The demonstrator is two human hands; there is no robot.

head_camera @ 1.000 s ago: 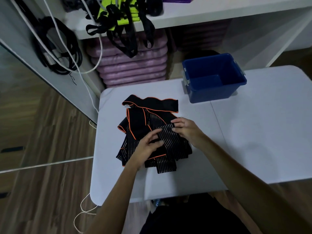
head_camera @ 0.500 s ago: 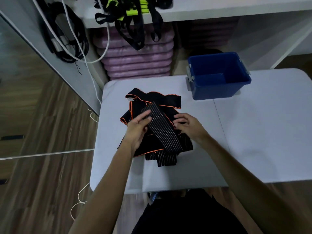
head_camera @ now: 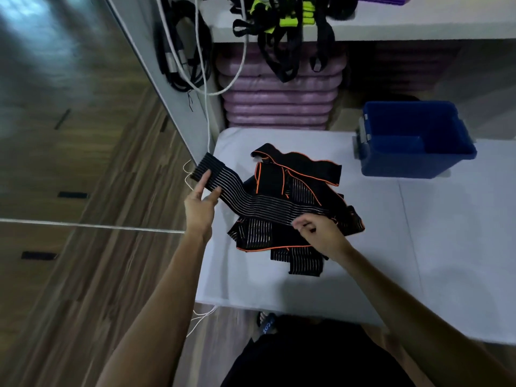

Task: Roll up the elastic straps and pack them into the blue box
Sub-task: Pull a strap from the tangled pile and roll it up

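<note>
A pile of black elastic straps [head_camera: 301, 196] with orange edging and thin white stripes lies on the white table [head_camera: 418, 247]. One striped strap [head_camera: 251, 201] is stretched out leftward from the pile, past the table's left edge. My left hand [head_camera: 201, 202] holds its free end between thumb and fingers. My right hand [head_camera: 318, 233] pinches the same strap over the pile's front. The blue box [head_camera: 413, 141] stands open at the table's far side, right of the pile; nothing shows inside it.
Behind the table, a stack of purple mats [head_camera: 279, 101] sits under a white shelf [head_camera: 391, 26] hung with black and yellow straps [head_camera: 282, 32]. Black and white cables [head_camera: 184, 57] hang on the left panel. Wooden floor lies to the left.
My left hand has pulled one striped strap out of the pile, up and to the left, past the table edge. My right hand moved slightly toward me, pinching that strap. The camera swung left.
</note>
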